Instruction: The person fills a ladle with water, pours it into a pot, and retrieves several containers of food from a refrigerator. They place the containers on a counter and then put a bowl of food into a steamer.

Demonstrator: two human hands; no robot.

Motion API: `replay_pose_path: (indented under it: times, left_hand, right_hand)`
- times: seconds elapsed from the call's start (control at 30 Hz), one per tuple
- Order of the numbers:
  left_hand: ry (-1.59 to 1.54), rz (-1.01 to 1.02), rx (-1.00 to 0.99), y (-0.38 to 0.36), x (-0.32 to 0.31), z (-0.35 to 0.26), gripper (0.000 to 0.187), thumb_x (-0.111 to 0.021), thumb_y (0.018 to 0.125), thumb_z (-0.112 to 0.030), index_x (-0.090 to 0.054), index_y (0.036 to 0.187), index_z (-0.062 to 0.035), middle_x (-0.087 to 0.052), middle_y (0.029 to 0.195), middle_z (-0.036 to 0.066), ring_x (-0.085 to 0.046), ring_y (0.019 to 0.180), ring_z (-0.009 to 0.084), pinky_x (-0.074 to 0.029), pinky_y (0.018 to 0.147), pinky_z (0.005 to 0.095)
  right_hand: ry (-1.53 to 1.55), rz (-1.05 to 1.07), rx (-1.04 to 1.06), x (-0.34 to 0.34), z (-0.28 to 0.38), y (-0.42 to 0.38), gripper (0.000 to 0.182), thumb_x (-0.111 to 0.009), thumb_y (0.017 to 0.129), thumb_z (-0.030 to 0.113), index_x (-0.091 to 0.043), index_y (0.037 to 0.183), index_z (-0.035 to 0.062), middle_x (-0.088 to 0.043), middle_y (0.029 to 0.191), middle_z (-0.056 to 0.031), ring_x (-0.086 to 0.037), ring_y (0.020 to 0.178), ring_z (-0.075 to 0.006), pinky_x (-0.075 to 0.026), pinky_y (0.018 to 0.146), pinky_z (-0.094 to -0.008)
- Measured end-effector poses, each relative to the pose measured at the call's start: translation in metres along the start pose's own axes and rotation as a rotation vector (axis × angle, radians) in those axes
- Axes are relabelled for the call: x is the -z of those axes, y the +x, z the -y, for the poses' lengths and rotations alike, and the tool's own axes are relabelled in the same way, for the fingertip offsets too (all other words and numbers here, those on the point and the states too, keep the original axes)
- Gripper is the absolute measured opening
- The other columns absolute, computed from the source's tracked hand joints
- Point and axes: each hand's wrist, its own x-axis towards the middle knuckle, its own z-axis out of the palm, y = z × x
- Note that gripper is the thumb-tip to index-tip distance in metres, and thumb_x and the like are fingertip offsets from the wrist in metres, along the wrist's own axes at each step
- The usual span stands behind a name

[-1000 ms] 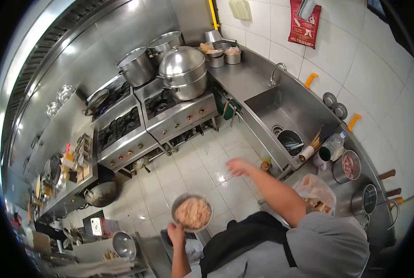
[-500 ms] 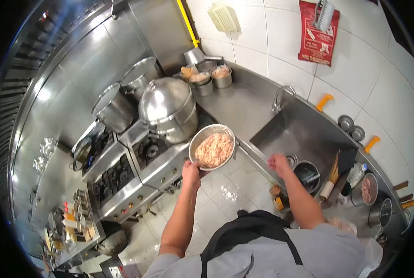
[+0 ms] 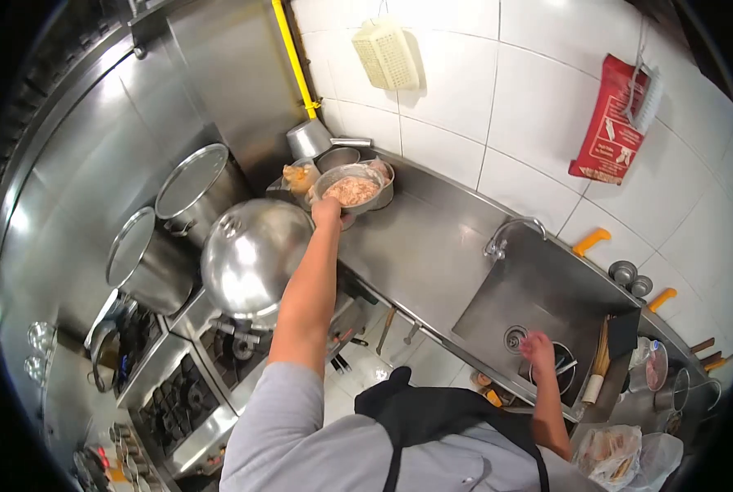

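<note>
Away from my body, my left hand (image 3: 328, 213) grips the near rim of a round metal bowl (image 3: 372, 202) filled with a lumpy, pale pink-orange mixture (image 3: 351, 191). The bowl is over the back corner of the steel counter, overlapping other metal pots of food in this view. One of these, a pot (image 3: 387, 187), shows just to its right. Over the sink (image 3: 491, 307), my right hand (image 3: 537, 348) has its fingers loosely bent and apart, with nothing visible in them. Beneath it stands a dark-looking pot (image 3: 565, 361) with a utensil inside.
A large domed steamer (image 3: 255, 258) stands on the stove, beside my left forearm. Two tall lidded stockpots (image 3: 194, 189) are behind it. A faucet (image 3: 506, 238) curves over the sink. Right of the sink are a bamboo brush (image 3: 600, 361) and plastic bags (image 3: 611, 453).
My left hand has carried the bowl forward and left, from above the floor to the counter's back corner. My right hand stays by the sink, while the camera view has shifted.
</note>
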Motion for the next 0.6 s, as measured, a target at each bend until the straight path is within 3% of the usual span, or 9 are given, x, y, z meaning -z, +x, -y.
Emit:
replay_pose_path:
  times: [0.1, 0.2, 0.27, 0.3, 0.37, 0.4, 0.5, 0.53, 0.6]
  left_hand:
    - [-0.158, -0.006, 0.076, 0.077, -0.040, -0.010, 0.029, -0.046, 0.088, -0.009, -0.058, 0.111, 0.0048, -0.059, 0.114, 0.018, -0.064, 0.090, 0.0348, -0.056, 0.056, 0.0500]
    - [0.093, 0.020, 0.089, 0.109, -0.062, -0.035, 0.029, -0.047, 0.088, -0.009, -0.060, 0.111, 0.0034, -0.063, 0.110, 0.018, -0.065, 0.092, 0.0334, -0.057, 0.061, 0.0467]
    - [0.715, 0.149, -0.235, 0.251, -0.076, 0.024, 0.028, -0.049, 0.087, -0.012, -0.066, 0.105, 0.0013, -0.067, 0.104, 0.017, -0.066, 0.094, 0.0301, -0.056, 0.072, 0.0406]
    - [0.717, 0.128, -0.245, 0.305, -0.088, 0.042, 0.028, -0.050, 0.086, -0.013, -0.066, 0.103, 0.0016, -0.068, 0.103, 0.017, -0.066, 0.095, 0.0294, -0.055, 0.074, 0.0394]
    - [0.679, 0.067, -0.167, 0.325, -0.103, 0.040, 0.028, -0.052, 0.085, -0.016, -0.067, 0.102, 0.0016, -0.068, 0.103, 0.018, -0.066, 0.096, 0.0286, -0.055, 0.078, 0.0384]
    - [0.639, 0.028, -0.083, 0.305, -0.102, 0.012, 0.029, -0.054, 0.085, -0.017, -0.067, 0.102, 0.0015, -0.068, 0.104, 0.018, -0.066, 0.096, 0.0284, -0.054, 0.080, 0.0388]
    - [0.702, -0.018, 0.003, 0.316, -0.115, 0.001, 0.029, -0.056, 0.083, -0.019, -0.067, 0.103, 0.0002, -0.066, 0.107, 0.018, -0.066, 0.098, 0.0292, -0.053, 0.083, 0.0380]
    - [0.703, -0.023, 0.001, 0.322, -0.119, 0.001, 0.029, -0.056, 0.083, -0.019, -0.067, 0.103, 0.0002, -0.066, 0.107, 0.018, -0.066, 0.098, 0.0297, -0.054, 0.082, 0.0380]
    - [0.658, -0.039, -0.002, 0.336, -0.125, 0.003, 0.029, -0.056, 0.083, -0.018, -0.065, 0.103, 0.0009, -0.065, 0.107, 0.017, -0.066, 0.095, 0.0306, -0.055, 0.079, 0.0386]
  right_hand:
    - [0.023, -0.178, 0.036, 0.025, -0.025, -0.012, 0.014, -0.056, 0.090, 0.017, -0.058, 0.097, 0.0044, -0.062, 0.078, -0.0050, -0.058, 0.061, -0.0116, -0.046, 0.052, -0.0229]
    - [-0.113, -0.336, 0.059, 0.059, -0.068, -0.038, 0.015, -0.056, 0.090, 0.021, -0.057, 0.095, 0.0069, -0.061, 0.074, -0.0039, -0.056, 0.056, -0.0111, -0.044, 0.048, -0.0232]
    - [-0.149, -0.423, 0.064, 0.102, -0.131, -0.061, 0.017, -0.057, 0.090, 0.025, -0.058, 0.096, 0.0085, -0.061, 0.073, -0.0035, -0.056, 0.054, -0.0110, -0.044, 0.046, -0.0235]
    - [-0.132, -0.502, 0.029, 0.107, -0.144, -0.080, 0.016, -0.057, 0.090, 0.024, -0.059, 0.093, 0.0079, -0.060, 0.072, -0.0039, -0.056, 0.052, -0.0111, -0.043, 0.045, -0.0239]
    - [-0.081, -0.587, -0.106, 0.098, -0.158, -0.128, 0.017, -0.054, 0.086, 0.022, -0.057, 0.084, 0.0050, -0.057, 0.070, -0.0055, -0.050, 0.049, -0.0123, -0.038, 0.040, -0.0240]
    - [-0.143, -0.656, -0.038, 0.088, -0.172, -0.152, 0.017, -0.053, 0.086, 0.022, -0.057, 0.084, 0.0056, -0.057, 0.071, -0.0058, -0.050, 0.050, -0.0135, -0.038, 0.040, -0.0253]
    - [0.182, -0.932, -0.296, 0.052, -0.201, -0.201, 0.017, -0.052, 0.086, 0.021, -0.058, 0.083, 0.0053, -0.060, 0.076, -0.0068, -0.054, 0.052, -0.0171, -0.039, 0.040, -0.0291]
    - [0.171, -0.691, -0.105, 0.105, -0.304, -0.231, 0.049, -0.064, 0.087, 0.032, -0.053, 0.122, -0.0006, -0.062, 0.107, -0.0202, -0.066, 0.086, -0.0320, -0.055, 0.066, -0.0366]
    - [0.143, -0.754, -0.232, 0.081, -0.299, -0.249, 0.043, -0.058, 0.090, 0.028, -0.052, 0.121, -0.0027, -0.063, 0.104, -0.0195, -0.066, 0.085, -0.0301, -0.054, 0.067, -0.0337]
